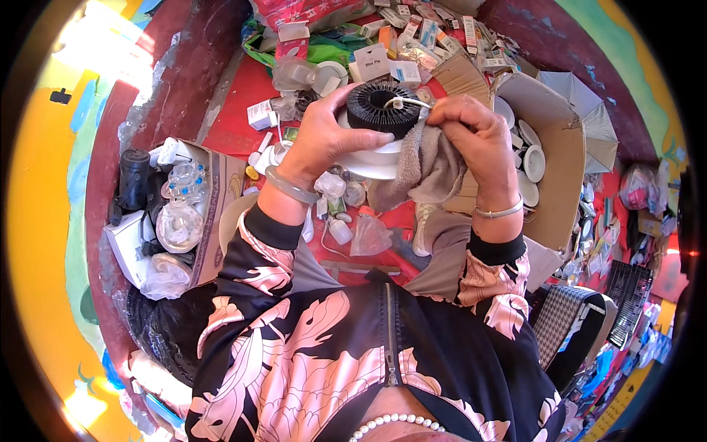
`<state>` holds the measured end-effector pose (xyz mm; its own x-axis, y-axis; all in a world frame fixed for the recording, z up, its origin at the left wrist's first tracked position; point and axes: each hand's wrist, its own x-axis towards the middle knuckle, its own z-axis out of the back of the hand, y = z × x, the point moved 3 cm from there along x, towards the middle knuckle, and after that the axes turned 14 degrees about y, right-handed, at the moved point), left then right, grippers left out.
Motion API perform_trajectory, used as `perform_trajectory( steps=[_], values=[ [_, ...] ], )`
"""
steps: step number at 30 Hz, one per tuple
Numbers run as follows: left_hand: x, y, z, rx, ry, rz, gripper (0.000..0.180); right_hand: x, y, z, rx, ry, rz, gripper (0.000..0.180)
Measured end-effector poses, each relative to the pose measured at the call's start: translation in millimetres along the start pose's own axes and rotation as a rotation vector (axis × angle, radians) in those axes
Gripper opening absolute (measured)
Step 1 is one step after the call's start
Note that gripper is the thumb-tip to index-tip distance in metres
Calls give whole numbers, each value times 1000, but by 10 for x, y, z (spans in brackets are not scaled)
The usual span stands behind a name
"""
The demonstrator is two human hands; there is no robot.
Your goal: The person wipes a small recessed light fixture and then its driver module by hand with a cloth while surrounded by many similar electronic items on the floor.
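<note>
My left hand point(330, 131) is wrapped round a lamp fitting with a black finned heat sink point(361, 114) and a wide white round rim point(372, 166) below it. The finned end faces up, and a short white wire point(411, 100) comes out of its middle. At the fitting's right side my right hand point(475, 132) is closed, pinching a grey-brown cloth point(427, 166) that hangs down beside the rim. The wire's end reaches the right fingertips; whether they grip it too, I cannot tell.
To the right stands an open cardboard box point(556, 191) with white round fittings point(534, 163). Another box point(221, 199) at the left holds clear plastic-wrapped parts. Small cartons point(372, 62) and loose pieces are heaped at the far side, and a clear plastic bag point(372, 236) lies between my legs.
</note>
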<state>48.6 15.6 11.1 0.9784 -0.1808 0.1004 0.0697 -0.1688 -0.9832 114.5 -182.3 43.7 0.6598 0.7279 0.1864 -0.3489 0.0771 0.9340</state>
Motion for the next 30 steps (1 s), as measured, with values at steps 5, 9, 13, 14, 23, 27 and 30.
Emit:
perform_trajectory(
  steps=[5, 9, 13, 14, 23, 27, 30],
  values=[
    [-22, -43, -1, -111, -1, 23, 66, 5, 158, -42, -294, 60, 141, 23],
    [-22, -26, 18, -127, -24, -2, 62, -1, 214, -76, -339, 79, 135, 21],
    [-25, 2, 57, -26, -75, -54, 64, 1, 312, -124, -349, 122, -18, 20],
    [-24, 21, 51, 15, -97, -72, 65, 9, 309, -136, -388, 94, -19, 21],
    [-12, 96, -64, 199, -312, -227, 71, 82, 36, -363, -278, -246, -92, 24],
    [-23, 83, -94, 245, -335, -247, 72, 84, -7, -412, -280, -330, -74, 21],
    [-23, 92, -103, 255, -348, -251, 71, 81, -58, -426, -304, -363, -15, 18]
  ],
)
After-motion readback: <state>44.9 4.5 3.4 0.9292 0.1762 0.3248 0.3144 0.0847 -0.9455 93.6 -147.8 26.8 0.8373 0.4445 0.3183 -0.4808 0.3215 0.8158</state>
